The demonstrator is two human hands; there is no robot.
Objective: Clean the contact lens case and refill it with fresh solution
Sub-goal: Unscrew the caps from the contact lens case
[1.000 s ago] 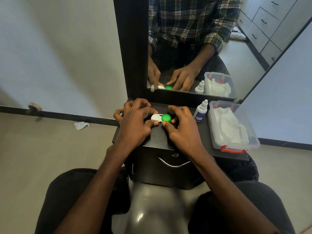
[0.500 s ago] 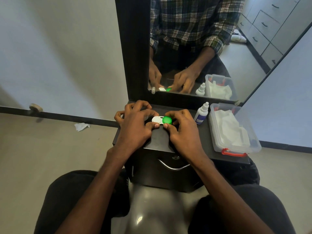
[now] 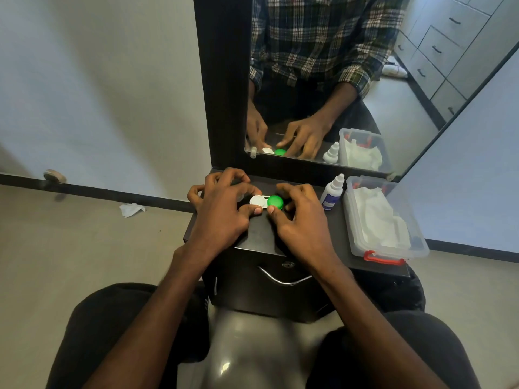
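I am holding the contact lens case [image 3: 264, 202] on the top of the dark cabinet [image 3: 261, 234], close to the mirror [image 3: 323, 80]. My left hand [image 3: 222, 214] is pinching its white side, thumb at the near edge and forefinger curled over the far edge, and my right hand [image 3: 300, 220] is gripping the side with the green cap [image 3: 275, 202] between thumb and bent fingers. The case is lying flat, a small white body with one white lid and one bright green one (both lids are on). The solution bottle [image 3: 331, 192] is standing to the right, just beside the clear plastic box [image 3: 390, 248] with red latches that is holding white tissues [image 3: 376, 217].
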